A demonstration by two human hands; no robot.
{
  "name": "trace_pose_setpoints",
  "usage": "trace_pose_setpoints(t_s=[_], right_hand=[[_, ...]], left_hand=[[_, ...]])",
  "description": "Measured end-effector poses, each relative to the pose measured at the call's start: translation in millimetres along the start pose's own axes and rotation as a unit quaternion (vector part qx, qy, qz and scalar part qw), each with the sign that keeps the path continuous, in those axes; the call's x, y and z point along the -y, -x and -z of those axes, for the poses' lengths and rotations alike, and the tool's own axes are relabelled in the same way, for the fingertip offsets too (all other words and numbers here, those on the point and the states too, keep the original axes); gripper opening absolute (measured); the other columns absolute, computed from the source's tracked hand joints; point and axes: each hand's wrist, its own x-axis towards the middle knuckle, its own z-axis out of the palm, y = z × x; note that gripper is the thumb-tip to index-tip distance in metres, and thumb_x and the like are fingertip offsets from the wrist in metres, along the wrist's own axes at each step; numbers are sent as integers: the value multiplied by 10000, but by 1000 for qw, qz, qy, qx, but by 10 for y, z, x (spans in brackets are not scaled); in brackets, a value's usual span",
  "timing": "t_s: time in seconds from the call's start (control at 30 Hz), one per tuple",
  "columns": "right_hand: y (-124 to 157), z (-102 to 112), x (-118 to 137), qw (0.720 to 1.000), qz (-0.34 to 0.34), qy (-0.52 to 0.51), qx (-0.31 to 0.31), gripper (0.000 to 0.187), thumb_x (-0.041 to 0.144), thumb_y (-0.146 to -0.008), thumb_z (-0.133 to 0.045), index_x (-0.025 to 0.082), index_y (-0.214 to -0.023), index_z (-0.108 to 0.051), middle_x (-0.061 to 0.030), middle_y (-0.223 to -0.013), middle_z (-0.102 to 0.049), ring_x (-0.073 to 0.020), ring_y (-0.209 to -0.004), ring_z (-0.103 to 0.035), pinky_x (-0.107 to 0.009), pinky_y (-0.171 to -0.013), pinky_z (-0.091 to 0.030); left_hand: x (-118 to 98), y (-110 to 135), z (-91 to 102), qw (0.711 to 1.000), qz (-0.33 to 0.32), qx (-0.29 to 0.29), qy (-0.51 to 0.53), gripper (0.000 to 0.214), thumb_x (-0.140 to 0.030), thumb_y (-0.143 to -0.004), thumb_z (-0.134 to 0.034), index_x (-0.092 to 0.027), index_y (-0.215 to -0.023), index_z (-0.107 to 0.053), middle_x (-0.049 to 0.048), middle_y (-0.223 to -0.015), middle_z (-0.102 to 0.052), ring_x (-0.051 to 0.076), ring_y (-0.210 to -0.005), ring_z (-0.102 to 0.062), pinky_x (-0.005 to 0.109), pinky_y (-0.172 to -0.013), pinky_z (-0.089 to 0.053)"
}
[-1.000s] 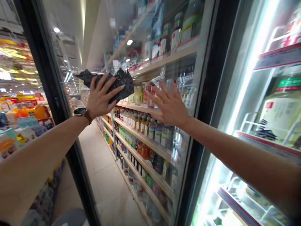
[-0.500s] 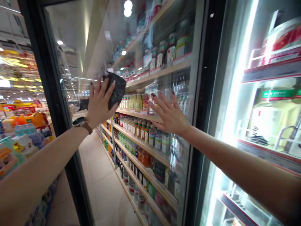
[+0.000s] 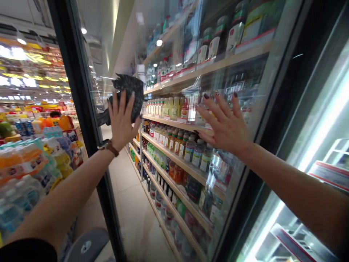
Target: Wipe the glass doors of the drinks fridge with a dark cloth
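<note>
spreading wide, the left hand point(image 3: 122, 122) presses dark cloth point(image 3: 133, 84); the right hand point(image 3: 227, 126) splays (apparently touching glass point(image 3: 174, 82)).

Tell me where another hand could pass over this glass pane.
The glass pane looks unobstructed between the left hand and right hand, and below them, right of the left black frame bar. It is taken up where the left hand spreads over a black cloth. Left of that bar, wrapped drink packs crowd the space.

black cloth point(image 3: 135, 85): nearer left door frame point(image 3: 75, 91) | left hand point(image 3: 121, 129): fingers point(image 3: 122, 103) more upright
</note>
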Motion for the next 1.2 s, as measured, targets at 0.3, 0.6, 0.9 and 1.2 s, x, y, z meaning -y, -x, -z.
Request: trace_pose_setpoints(t_s=[0.3, 0.6, 0.9, 1.2], right_hand=[[736, -422, 603, 992, -112, 28, -49, 891, 548, -975, -515, 228, -1688, -87, -177, -1738, -199, -446, -1595, -214, -793, -1221, -167], [729, -457, 553, 991, -113, 52, -51, 857, 528, -985, -518, 216, -1682, -129, -178, -1732, -228, -407, -1604, -212, -737, -1245, -169], [721, -454, 558, 989, -104, 87, -66, 819, 575, -1000, -478, 193, -1667, -196, -175, -1698, -325, -362, -1598, -248, -671, -1271, -180], [720, -451, 574, 987, -111, 87, -72, 806, 560, -998, -498, 216, -1667, -207, -149, -1689, -353, -347, -1601, -240, -642, -1286, -186]], left_hand=[[-228, 710, 15, 970, -224, 95, 2, 412, -393, -1018, -501, -300, -1404, -612, 99, -1251, -703, 249, -1129, -669, 415, -977, -517], [-158, 60, -103, 998, -28, -52, 18, 584, -474, -976, -547, -319, -1536, -502, 104, -1648, -388, 394, -1466, -356, 579, -1166, -304], [-139, 578, -119, 947, -293, 106, 73, 531, -568, -942, -636, -434, -1452, -568, -33, -1553, -539, 270, -1492, -394, 514, -1312, -172], [-955, 796, -374, 969, -204, 107, 89, 861, -569, -879, -701, -198, -1593, -395, 166, -1633, -414, 435, -1558, -282, 653, -1278, -178]])
